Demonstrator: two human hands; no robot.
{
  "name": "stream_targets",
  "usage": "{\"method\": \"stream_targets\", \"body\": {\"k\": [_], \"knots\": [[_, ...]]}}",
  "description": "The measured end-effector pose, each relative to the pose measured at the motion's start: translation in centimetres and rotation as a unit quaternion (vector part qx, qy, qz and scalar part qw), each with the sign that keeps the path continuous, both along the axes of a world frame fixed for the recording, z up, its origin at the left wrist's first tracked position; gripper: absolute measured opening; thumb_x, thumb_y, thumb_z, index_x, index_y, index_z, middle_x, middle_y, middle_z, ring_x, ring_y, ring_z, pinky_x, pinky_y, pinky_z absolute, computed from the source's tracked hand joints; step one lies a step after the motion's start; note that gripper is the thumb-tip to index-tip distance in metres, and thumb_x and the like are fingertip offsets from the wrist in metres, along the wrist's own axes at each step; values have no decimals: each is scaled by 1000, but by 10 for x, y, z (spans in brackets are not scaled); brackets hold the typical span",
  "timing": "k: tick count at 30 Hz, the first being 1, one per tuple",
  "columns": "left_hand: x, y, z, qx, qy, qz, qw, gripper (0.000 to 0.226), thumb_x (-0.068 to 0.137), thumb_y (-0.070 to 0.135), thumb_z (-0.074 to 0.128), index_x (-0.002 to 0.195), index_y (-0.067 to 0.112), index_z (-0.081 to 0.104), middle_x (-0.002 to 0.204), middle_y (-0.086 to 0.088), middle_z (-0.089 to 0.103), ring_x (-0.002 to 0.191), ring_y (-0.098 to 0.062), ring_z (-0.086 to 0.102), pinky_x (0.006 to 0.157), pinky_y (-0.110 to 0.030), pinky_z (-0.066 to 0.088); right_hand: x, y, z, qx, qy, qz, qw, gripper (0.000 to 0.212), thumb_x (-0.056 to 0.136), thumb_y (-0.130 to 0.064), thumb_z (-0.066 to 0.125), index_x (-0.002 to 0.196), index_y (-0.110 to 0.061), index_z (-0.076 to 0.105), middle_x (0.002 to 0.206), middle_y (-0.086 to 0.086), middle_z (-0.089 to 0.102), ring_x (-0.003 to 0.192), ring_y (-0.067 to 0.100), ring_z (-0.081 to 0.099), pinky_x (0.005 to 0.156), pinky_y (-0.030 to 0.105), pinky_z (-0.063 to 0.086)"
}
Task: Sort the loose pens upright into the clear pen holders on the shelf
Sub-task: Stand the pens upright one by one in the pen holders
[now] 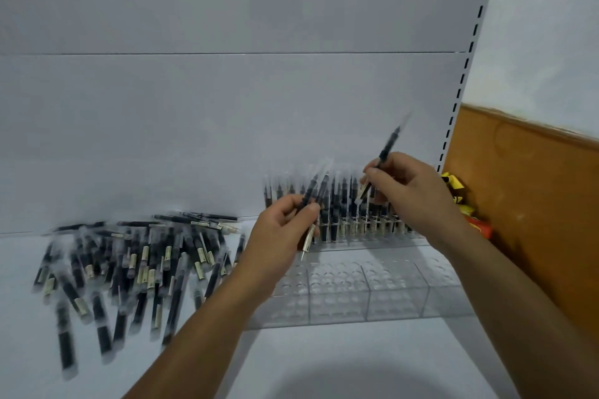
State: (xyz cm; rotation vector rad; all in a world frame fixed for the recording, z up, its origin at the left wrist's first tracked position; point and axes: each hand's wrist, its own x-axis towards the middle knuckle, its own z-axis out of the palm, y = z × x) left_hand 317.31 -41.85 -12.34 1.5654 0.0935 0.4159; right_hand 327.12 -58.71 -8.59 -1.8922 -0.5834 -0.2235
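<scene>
Pen (387, 147) pinched between right hand (408, 194) thumb and fingertips tilts up and away, its lower end just above the holder (389, 288) below those fingers. Left hand (278, 233) curls round a small bundle (316, 193) just beside; right looks nearer the free holes.

Your left hand (281, 232) grips a small bunch of pens (313, 196), tilted, over the clear pen holders (366, 288) towards the shelf's (324, 363) right end. Your right hand (410, 196) pinches a single pen (385, 152), slanted up and blurred by motion. Standing pens (348, 214) fill the holders' back row by the shelf's rear edge; the front sockets show bare. A heap of loose pens (129, 262) lies at the shelf's left. Yellow and red packets (462, 204) sit just off the right end.
</scene>
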Motion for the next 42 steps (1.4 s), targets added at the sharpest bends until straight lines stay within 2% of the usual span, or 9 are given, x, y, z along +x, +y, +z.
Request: {"method": "stream_targets", "body": {"k": [4, 8, 11, 13, 21, 28, 33, 37, 42], "knots": [[2, 0, -3, 13, 5, -14, 1000, 12, 93, 25, 59, 83, 23, 63, 66, 6, 63, 62, -5, 57, 56, -16, 43, 15, 2, -4, -67, -19, -27, 997, 16, 95, -31, 61, 96, -17, 67, 84, 3, 67, 76, 21, 65, 62, 32, 54], [3, 1, -3, 8, -1, -19, 1000, 11, 93, 24, 59, 83, 21, 63, 64, 7, 62, 60, -3, 57, 53, -13, 42, 26, 8, -12, -107, -22, -23, 994, 11, 91, -30, 66, 99, -22, 65, 87, -5, 70, 71, 5, 69, 58, 22, 50], [3, 0, -2, 1, -6, -28, 1000, 11, 94, 22, 58, 84, 20, 62, 63, 9, 62, 59, -1, 58, 54, -12, 43, 33, 13, -18, -136, -28, -20, 990, 14, 90, -29, 67, 98, -17, 65, 86, -4, 70, 76, 15, 70, 75, 39, 58], [3, 0, -1, 0, -7, -30, 1000, 10, 94, 21, 58, 85, 19, 62, 63, 10, 62, 60, -1, 59, 55, -12, 44, 34, 17, -20, -169, -41, -13, 985, 13, 91, -31, 67, 95, -20, 61, 84, -6, 69, 79, 18, 69, 78, 41, 57], [3, 0, -2, 5, -8, -31, 999, 11, 94, 21, 58, 85, 18, 62, 63, 8, 62, 54, 0, 56, 50, -10, 41, 37, 21, -20, -243, -99, -27, 965, 14, 90, -35, 66, 89, -26, 56, 81, -10, 64, 76, 13, 62, 69, 29, 49], [3, 0, -2, 7, -1, -30, 1000, 11, 94, 23, 58, 84, 20, 62, 62, 6, 63, 56, -2, 57, 52, -12, 42, 37, 26, -28, -357, -85, -30, 930, 35, 89, -43, 65, 62, -31, 45, 63, -13, 50, 60, 5, 47, 53, 23, 31], [3, 0, -2, 9, 5, -29, 1000, 9, 94, 24, 59, 86, 20, 63, 63, 8, 63, 60, -2, 58, 54, -12, 44, 38, 23, -28, -370, -78, -43, 925, 37, 89, -48, 63, 63, -25, 51, 62, -6, 55, 59, 10, 50, 56, 25, 38], [3, -1, -2, 12, 7, -27, 1000, 9, 94, 25, 59, 87, 21, 64, 64, 7, 64, 60, -4, 58, 54, -13, 44, 36, 25, -27, -392, -107, -49, 913, 39, 91, -49, 60, 63, -24, 48, 61, -6, 51, 58, 10, 48, 51, 24, 30], [3, -2, -2, 16, 7, -23, 1000, 11, 94, 23, 59, 84, 20, 63, 62, 6, 63, 57, -2, 58, 52, -13, 44, 32, 33, -21, -457, -144, -47, 876, 27, 96, -43, 54, 80, -21, 52, 67, -7, 46, 74, 19, 52, 64, 28, 38]]}}
